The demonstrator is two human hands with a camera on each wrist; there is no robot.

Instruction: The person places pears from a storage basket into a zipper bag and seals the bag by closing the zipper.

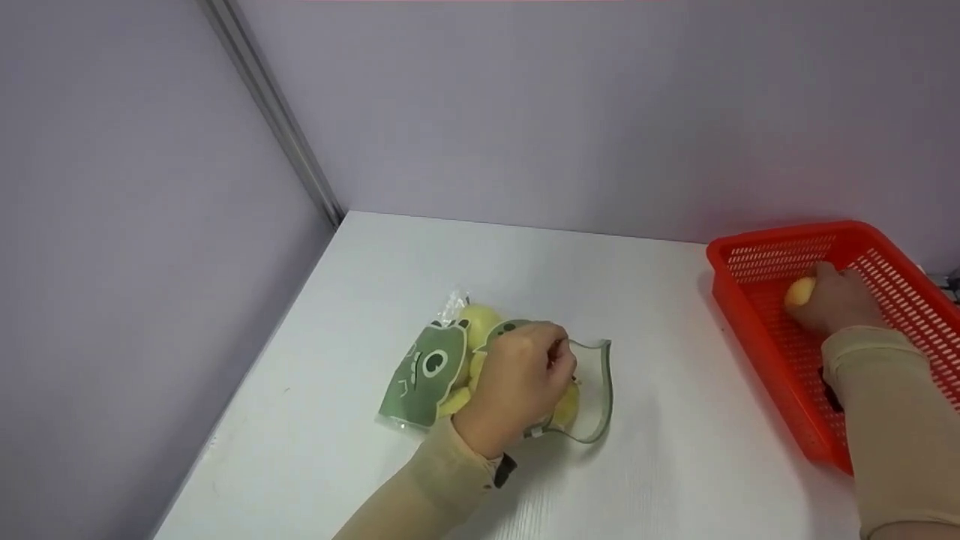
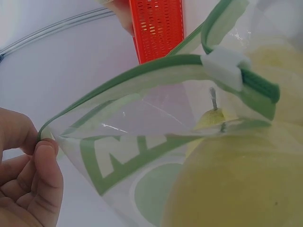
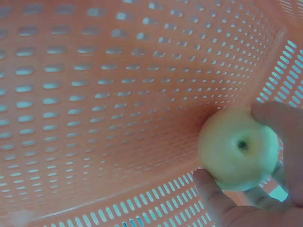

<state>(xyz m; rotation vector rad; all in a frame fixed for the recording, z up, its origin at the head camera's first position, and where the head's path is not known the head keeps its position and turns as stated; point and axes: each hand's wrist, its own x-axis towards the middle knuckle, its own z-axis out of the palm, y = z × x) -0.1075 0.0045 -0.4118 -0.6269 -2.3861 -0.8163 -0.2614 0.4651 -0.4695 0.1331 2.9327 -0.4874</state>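
A clear plastic zipper bag point(image 1: 598, 379) with a green cartoon monster print point(image 1: 424, 375) lies on the white table, several yellow pears point(image 1: 480, 322) inside it. My left hand point(image 1: 517, 379) pinches the edge of its mouth between thumb and fingertips. The left wrist view shows that mouth gaping, its green zip strip point(image 2: 142, 68) bowed up and a white slider point(image 2: 225, 68) near one end. At the right, my right hand point(image 1: 840, 300) reaches into a red plastic basket point(image 1: 761, 352). Its thumb and fingers grip a round yellow pear point(image 3: 236, 146), the dimpled end facing the camera.
The basket has slotted sides point(image 3: 85, 94) and a raised rim point(image 1: 720, 251), standing near the back wall point(image 1: 525, 112). A grey metal strip point(image 1: 270, 105) runs down the wall corner at the left. White tabletop point(image 1: 660, 420) lies between bag and basket.
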